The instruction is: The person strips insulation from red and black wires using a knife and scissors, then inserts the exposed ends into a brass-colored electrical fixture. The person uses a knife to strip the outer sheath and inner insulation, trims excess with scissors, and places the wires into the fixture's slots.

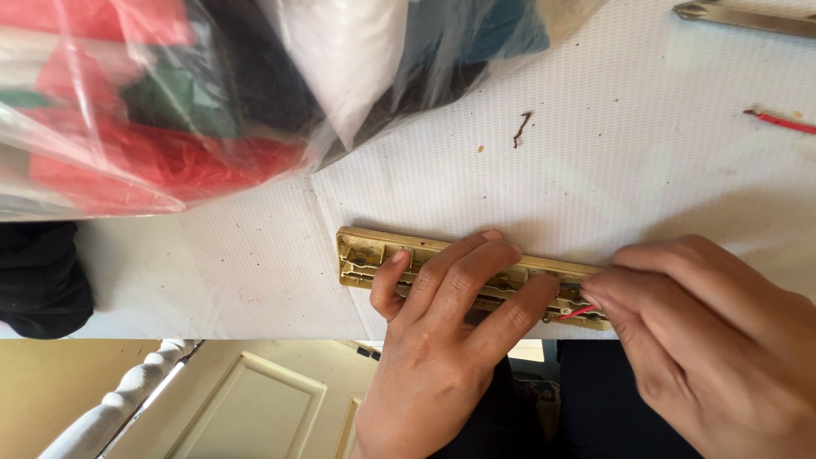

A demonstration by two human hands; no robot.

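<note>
We see the long strip (365,255) lying left to right — left hand (442,340) pressing it flat, fingers spread, right hand (714,340) pinching a red wire (578,312) (at its right end).

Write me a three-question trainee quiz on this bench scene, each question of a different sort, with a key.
1. True or false: the left hand presses the beige plastic strip against the white table.
2. Which colour is the wire at the right hand's fingertips? A) blue B) red C) green
3. Fill in: the clear plastic bag of fabric lies at the ____ left of the view.

Key: 1 true; 2 B; 3 top.
</note>
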